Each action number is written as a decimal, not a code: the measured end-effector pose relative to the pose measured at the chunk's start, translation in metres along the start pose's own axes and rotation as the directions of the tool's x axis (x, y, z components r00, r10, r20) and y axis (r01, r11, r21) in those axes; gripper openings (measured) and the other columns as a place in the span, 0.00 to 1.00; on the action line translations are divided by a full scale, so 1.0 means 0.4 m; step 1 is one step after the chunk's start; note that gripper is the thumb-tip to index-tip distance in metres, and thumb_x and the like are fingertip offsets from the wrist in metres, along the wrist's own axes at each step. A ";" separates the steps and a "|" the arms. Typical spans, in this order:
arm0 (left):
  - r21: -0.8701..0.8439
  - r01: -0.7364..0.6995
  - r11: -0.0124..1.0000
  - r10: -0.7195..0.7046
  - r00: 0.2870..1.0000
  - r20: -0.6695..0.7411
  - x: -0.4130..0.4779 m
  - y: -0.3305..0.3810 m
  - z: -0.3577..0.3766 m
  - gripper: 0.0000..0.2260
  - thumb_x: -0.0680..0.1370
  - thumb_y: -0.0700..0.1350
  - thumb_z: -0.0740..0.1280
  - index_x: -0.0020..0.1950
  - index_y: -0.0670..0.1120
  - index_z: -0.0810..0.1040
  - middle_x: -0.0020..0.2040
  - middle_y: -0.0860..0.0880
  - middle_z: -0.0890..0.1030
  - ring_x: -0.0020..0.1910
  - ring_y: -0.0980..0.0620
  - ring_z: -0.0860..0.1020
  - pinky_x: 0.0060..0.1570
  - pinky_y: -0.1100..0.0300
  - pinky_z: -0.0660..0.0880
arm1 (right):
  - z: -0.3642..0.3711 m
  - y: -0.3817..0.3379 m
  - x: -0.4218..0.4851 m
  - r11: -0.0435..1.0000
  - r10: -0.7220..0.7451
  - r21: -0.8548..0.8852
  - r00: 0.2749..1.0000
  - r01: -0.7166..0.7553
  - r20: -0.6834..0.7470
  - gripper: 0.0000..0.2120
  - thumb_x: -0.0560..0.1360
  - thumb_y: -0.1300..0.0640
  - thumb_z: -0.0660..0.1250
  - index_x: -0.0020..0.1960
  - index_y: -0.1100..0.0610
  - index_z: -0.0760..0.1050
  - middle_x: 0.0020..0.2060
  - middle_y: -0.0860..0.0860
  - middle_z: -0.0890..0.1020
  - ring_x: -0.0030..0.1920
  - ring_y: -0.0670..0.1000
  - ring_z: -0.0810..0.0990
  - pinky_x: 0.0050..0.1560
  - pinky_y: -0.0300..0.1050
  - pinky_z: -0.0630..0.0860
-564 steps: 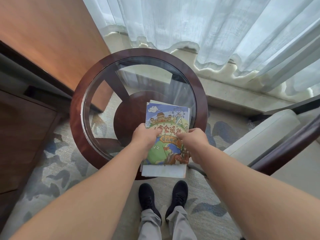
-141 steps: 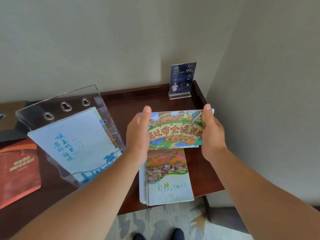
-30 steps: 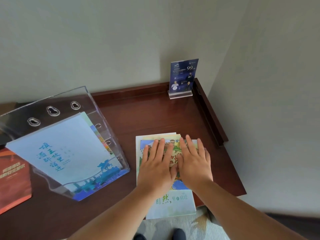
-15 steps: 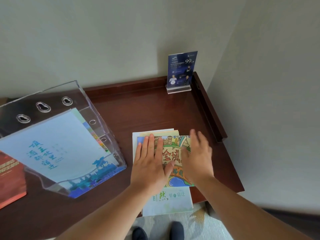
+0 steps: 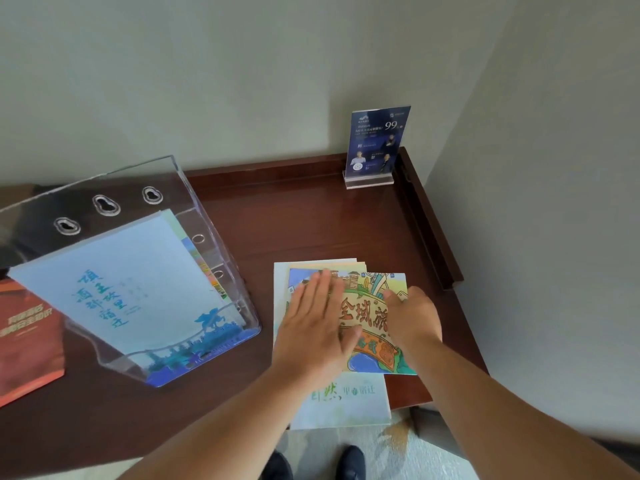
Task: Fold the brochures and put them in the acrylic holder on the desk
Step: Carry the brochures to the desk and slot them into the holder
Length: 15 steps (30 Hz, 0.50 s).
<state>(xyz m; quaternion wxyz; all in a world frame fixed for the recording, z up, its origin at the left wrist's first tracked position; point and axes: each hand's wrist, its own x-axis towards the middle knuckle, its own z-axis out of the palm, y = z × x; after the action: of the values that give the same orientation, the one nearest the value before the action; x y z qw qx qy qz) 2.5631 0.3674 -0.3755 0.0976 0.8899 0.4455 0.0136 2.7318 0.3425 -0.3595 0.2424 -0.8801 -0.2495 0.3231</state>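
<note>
Brochures in the pale pile (image 5: 346,400) stuck out over the front edge of the desk (image 5: 294,223) in the head cam, the only view. A hard push there could prob. slide the whole lot to the floor. The cartoon brochure (image 5: 367,317) sat a bit crooked on top of the pile, so a fold made like that might come out wonky & not fit well in the acrylic holder (image 5: 194,230). The paper was smooth, so it could slip under a flat palm too.

The left hand (image 5: 315,330) lay flat on the left part of the cartoon brochure, fingers straight & close together, tips near its far edge. The right hand (image 5: 412,320) sat on the right part w/ fingers bent under. Its tips were hidden, so I couldn't tell if they pinched the edge or just pressed. The middle strip of the picture showed between both hands.

The holder stood to the left, apart from the pile, w/ a light blue brochure (image 5: 138,282) already inside.
</note>
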 end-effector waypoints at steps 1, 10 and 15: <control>0.016 0.039 0.999 -0.039 0.999 0.013 -0.018 -0.020 -0.005 0.36 0.79 0.67 0.37 0.80 0.47 0.38 0.79 0.47 0.36 0.78 0.49 0.33 0.76 0.52 0.34 | -0.001 0.000 -0.001 1.000 0.009 0.004 1.000 -0.009 0.007 0.15 0.80 0.43 0.61 0.44 0.54 0.68 0.38 0.51 0.81 0.35 0.52 0.83 0.38 0.53 0.83; -0.039 -0.011 0.999 0.015 0.995 0.100 -0.045 0.031 -0.022 0.33 0.78 0.64 0.38 0.80 0.50 0.38 0.78 0.44 0.31 0.74 0.47 0.26 0.72 0.50 0.28 | -0.002 -0.015 -0.007 1.000 0.025 -0.002 1.000 -0.025 -0.001 0.14 0.80 0.44 0.60 0.45 0.53 0.67 0.37 0.51 0.81 0.33 0.50 0.83 0.34 0.48 0.81; -0.077 -0.059 0.995 0.068 0.990 0.124 -0.047 0.031 -0.032 0.27 0.83 0.58 0.47 0.80 0.55 0.42 0.80 0.46 0.35 0.77 0.48 0.32 0.76 0.50 0.33 | -0.017 -0.014 -0.013 0.993 0.058 0.094 0.996 -0.064 0.061 0.13 0.81 0.45 0.60 0.47 0.55 0.70 0.37 0.52 0.83 0.34 0.51 0.85 0.37 0.48 0.83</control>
<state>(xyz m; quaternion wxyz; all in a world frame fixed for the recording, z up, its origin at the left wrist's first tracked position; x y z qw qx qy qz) 2.5604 0.3473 -0.3596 0.1578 0.8984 0.4091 -0.0233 2.7314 0.3418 -0.3493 0.2671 -0.8649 -0.2135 0.3674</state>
